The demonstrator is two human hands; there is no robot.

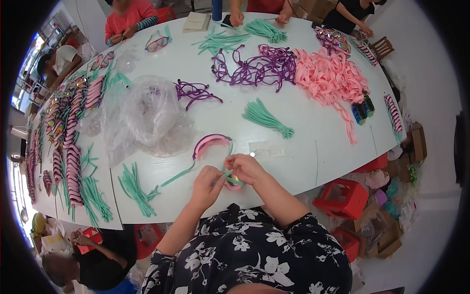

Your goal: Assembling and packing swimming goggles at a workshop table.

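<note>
My left hand (207,187) is closed in a pinch on a mint-green strap (226,177) just above the table's near edge. Close beside it, my right hand (247,168) has its fingers curled around the same strap, partly covering it. Beneath the hands lies a goggle piece with a yellowish shiny lens and pink edge (235,186), mostly hidden. Just beyond the hands a curved purple-and-pink goggle frame (212,139) rests on the table. A green strap end (177,177) runs from its left side toward the near left.
The white table (293,161) carries green strap bundles (268,117), purple frames (254,68), a pink strap heap (329,76), clear plastic bags (152,112) and rows of goggles (73,171) at left. Red stools (341,197) stand right. Several people sit around the table.
</note>
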